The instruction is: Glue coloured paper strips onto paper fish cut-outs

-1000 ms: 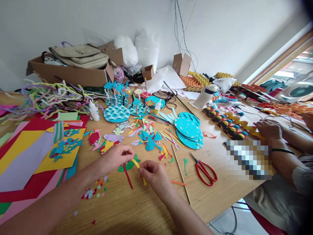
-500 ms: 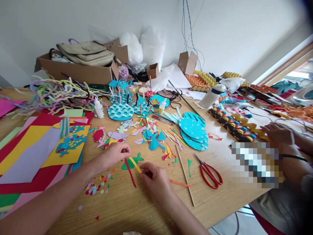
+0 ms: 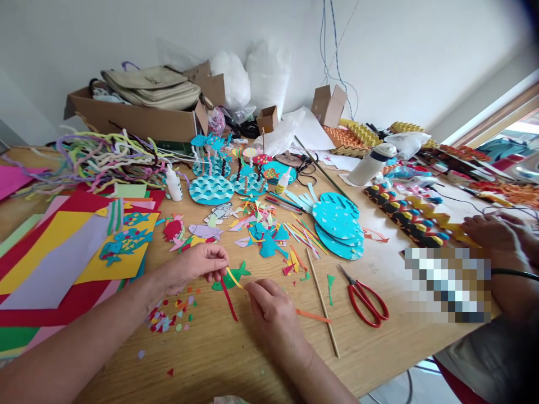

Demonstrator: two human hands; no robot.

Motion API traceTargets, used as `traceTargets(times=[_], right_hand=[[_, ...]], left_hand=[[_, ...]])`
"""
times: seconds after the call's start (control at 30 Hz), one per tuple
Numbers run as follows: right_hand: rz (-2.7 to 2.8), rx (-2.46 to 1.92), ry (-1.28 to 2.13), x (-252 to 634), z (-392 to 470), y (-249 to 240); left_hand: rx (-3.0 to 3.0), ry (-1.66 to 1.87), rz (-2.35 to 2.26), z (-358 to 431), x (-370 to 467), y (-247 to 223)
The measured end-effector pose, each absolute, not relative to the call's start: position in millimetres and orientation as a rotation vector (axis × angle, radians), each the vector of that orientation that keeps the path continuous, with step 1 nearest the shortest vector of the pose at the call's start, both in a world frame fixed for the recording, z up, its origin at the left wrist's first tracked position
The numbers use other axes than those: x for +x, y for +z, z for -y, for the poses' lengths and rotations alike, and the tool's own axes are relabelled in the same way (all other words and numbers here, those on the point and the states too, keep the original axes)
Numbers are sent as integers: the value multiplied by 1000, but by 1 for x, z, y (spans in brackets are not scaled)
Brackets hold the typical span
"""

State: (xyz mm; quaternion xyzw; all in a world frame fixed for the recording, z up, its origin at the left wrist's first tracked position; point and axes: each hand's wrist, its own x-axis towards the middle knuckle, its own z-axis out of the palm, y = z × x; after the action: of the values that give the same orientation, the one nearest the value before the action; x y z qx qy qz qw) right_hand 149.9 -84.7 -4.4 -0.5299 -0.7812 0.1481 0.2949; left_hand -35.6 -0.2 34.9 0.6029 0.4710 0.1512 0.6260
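Observation:
My left hand pinches the upper ends of a red paper strip and a yellow paper strip. The red one hangs down toward the table. My right hand is closed on the other end of the yellow strip, so it spans the gap between both hands. Behind the strips lies a green paper fish. Small confetti-like paper pieces are scattered below my left wrist. To the right of my right hand are an orange strip and a thin wooden stick.
Red-handled scissors lie at the right, near blue paper discs. Coloured paper sheets are stacked on the left. Glue bottles and fish decorations stand farther back. Another person's hands rest at the right edge.
My right hand has turned, its fingers curling more around the yellow strip's end. The yellow strip now bends slightly. The whole view has shifted a little.

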Motion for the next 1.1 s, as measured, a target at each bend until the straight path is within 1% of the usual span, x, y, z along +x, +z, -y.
traceTargets(times=[0.33,0.47,0.6,0.83,1.1], right_hand=[[2184,-1362,220,149,87,-3],[2145,-1347,235,149,86,0],[2003,-1321,286,151,83,11],[1966,-1282,254,153,83,22],[2025,-1271,242,155,91,12]], left_hand=[[1557,419,-1202,-7,-29,14],[1629,473,-1275,-10,-29,11],[1646,472,-1339,-7,-35,19],[1471,269,-1195,9,-37,31],[1370,306,-1151,5,-32,29]])
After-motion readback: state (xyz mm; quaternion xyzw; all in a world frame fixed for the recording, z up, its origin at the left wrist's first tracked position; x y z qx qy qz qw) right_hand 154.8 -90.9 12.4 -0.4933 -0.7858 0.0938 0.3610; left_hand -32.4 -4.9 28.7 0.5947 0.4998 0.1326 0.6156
